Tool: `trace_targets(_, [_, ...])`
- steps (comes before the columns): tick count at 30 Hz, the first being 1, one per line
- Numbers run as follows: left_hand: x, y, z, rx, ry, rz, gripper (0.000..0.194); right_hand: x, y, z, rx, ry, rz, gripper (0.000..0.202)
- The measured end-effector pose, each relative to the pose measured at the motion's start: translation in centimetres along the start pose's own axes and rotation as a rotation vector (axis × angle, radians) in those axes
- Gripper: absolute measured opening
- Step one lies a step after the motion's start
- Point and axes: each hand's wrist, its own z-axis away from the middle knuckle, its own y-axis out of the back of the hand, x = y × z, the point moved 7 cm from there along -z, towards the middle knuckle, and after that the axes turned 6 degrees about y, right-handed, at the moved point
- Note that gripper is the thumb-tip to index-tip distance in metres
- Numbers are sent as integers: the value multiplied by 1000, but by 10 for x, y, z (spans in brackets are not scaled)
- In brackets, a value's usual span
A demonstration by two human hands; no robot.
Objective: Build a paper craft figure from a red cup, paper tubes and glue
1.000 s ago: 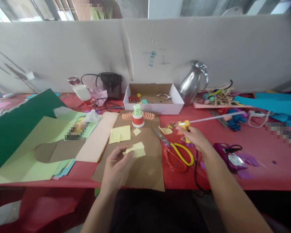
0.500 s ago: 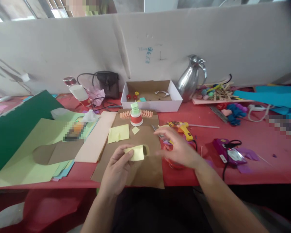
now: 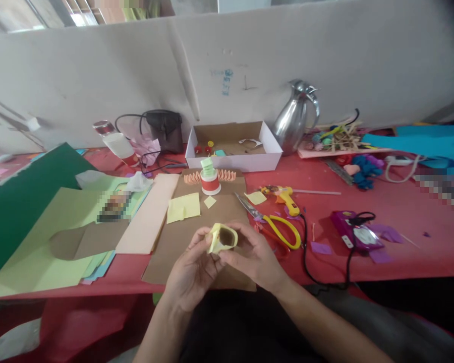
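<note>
Between both hands I hold a small folded piece of yellow paper (image 3: pixel 216 241), shaped like a little open pouch with a dark inside. My left hand (image 3: pixel 194 267) grips its left side with thumb and fingers. My right hand (image 3: pixel 255 257) closes on its right edge, thumb low and fingers behind. Beneath lies a brown cardboard sheet (image 3: pixel 166 267). Farther up on it stand a red and white paper cup (image 3: pixel 211 182) with pleated orange strips at its sides, a yellow paper sheet (image 3: pixel 183 207) and a small yellow paper square (image 3: pixel 210 202).
Yellow-handled scissors (image 3: pixel 287 229) and a yellow glue gun (image 3: pixel 287 197) lie right of the cardboard. Behind stand a white box (image 3: pixel 234 162) and a steel jug (image 3: pixel 293 118). Coloured sheets (image 3: pixel 34 242) cover the left. A purple device (image 3: pixel 353 234) with a black cable sits at right.
My right hand has come left from near the scissors and taken hold of the yellow paper. The paper has turned so its opening faces me. The scissors now show fully.
</note>
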Motion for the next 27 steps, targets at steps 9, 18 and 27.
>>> trace_targets(9, [3,1,7,65,-288,-317,17,7,8,3,78,-4,-66,28])
trace_targets(18, [16,-13,25,-23,-593,-660,31,-5,7,9,138,-31,-109,38])
trace_targets(27, [29,-12,24,-59,-575,-832,26,-3,7,9,103,7,-175,39])
